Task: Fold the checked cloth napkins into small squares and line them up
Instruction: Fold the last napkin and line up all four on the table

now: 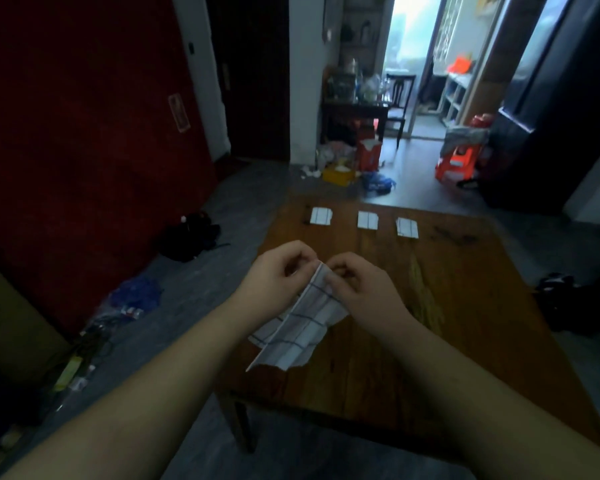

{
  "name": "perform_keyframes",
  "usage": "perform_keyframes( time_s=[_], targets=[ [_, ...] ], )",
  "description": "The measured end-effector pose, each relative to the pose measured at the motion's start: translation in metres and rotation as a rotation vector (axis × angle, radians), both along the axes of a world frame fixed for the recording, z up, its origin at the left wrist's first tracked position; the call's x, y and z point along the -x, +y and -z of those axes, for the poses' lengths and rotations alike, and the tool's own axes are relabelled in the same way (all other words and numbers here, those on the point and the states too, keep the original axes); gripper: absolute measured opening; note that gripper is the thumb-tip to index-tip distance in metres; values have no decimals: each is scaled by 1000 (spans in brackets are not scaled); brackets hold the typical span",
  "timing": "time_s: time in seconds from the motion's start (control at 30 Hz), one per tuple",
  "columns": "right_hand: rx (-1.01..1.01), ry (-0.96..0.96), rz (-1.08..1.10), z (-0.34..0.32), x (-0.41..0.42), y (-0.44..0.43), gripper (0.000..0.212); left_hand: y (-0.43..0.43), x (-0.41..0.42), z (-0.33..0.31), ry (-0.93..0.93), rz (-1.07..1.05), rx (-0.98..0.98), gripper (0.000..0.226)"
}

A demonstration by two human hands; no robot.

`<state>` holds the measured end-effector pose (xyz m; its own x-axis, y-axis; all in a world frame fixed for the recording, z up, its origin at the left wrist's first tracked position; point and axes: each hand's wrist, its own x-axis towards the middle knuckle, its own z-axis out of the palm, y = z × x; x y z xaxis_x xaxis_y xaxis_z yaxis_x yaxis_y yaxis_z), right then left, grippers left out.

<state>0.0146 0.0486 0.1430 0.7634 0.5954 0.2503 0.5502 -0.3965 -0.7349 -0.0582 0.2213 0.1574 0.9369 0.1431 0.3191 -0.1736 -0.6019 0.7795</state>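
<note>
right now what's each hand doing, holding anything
Left hand: pinching the top corner of the checked napkin.
Right hand: pinching the same corner, beside the left.

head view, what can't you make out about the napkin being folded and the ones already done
- Top edge of the napkin: head view, hidden by pinching fingers of the left hand and right hand.
- Its layer count: crumpled and blurred.
- Three folded squares: too small to judge their folds.
- Near right corner of the table: behind the right forearm.
</note>
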Motion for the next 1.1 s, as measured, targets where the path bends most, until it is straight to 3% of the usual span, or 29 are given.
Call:
perform_keyframes(
  time_s=[0.43, 0.87, 1.1],
  targets=[
    [-209, -100, 28, -106, -9, -30, 17, -22, -16, -120, -28, 18, -109, 7],
    [-284, -200, 105, -122, -15, -31, 13, -39, -25, -130, -39, -18, -150, 5],
    [-362, -123, 164, -125, -19, -23, 13, -19, -20, -115, 61, -18, -161, 10]
  ],
)
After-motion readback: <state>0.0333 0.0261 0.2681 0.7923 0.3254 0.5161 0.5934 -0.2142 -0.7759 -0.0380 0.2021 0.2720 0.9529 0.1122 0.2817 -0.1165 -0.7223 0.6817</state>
